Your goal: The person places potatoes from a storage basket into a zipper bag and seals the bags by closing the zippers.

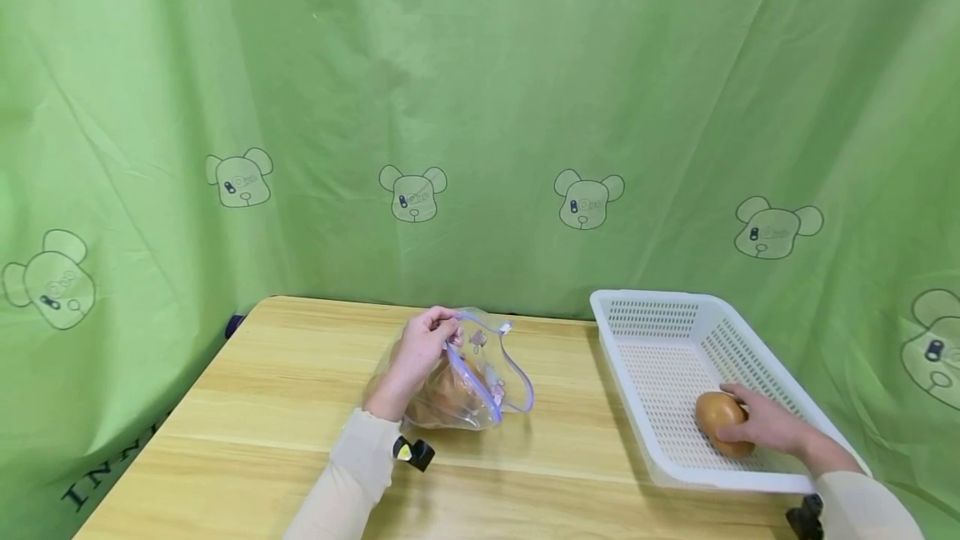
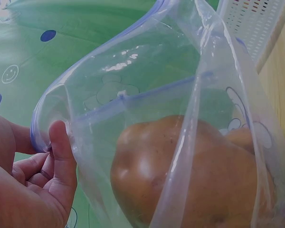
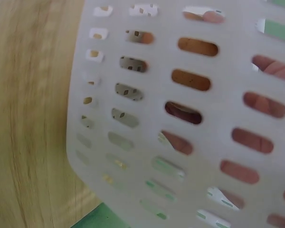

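At the upper edge of a clear zip bag (image 1: pixel 517 357) with a purple seal, my left hand (image 1: pixel 422 347) pinches the rim between thumb and fingers. The bag's mouth gapes toward the right, and glossy brown buns (image 2: pixel 147 166) show through the plastic. Over on the right, my right hand (image 1: pixel 768 422) reaches into a white basket (image 1: pixel 630 390) and grips a brown bun (image 1: pixel 718 413), thumb on the near side and fingers over the far side. In the right wrist view the slotted basket wall (image 3: pixel 147 114) covers most of the hand and bun.
The basket stands at the right side of a wooden table (image 1: pixel 247 407), its long sides running away from me. A green curtain (image 1: pixel 480 107) with printed bear heads hangs right behind the table's back edge. Bare wood lies between bag and basket.
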A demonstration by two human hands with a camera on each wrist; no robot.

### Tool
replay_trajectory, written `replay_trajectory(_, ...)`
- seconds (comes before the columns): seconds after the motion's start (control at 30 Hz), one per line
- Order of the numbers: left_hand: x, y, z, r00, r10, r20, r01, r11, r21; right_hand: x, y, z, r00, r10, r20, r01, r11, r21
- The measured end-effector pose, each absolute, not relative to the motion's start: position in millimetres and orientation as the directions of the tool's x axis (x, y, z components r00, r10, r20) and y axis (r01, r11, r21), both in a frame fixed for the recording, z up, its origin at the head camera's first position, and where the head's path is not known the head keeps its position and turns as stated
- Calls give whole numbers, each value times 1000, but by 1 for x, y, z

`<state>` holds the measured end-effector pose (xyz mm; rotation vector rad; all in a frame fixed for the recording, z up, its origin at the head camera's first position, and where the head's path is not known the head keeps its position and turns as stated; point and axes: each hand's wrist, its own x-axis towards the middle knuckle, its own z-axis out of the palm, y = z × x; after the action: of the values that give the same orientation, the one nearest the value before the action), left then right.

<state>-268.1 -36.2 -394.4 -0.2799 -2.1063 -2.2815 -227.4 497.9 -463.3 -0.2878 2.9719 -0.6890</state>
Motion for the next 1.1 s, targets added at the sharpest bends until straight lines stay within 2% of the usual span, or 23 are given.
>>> replay_trajectory(0.33,-268,-36,-395,-983,109,146,137,-89,987,-221,489,-460,-975,-219,-41,-162,825,-542)
replay_trajectory(0.63,-270,-35,-397,-980,106,167,153,-128,980,-211,475,-440,-980,-198,16,-179,849,-498)
replay_trajectory(1.1,-270,-34,-397,-981,96,169,160,-95,983,-205,430,-401,-972,-202,124,-236,788,-568)
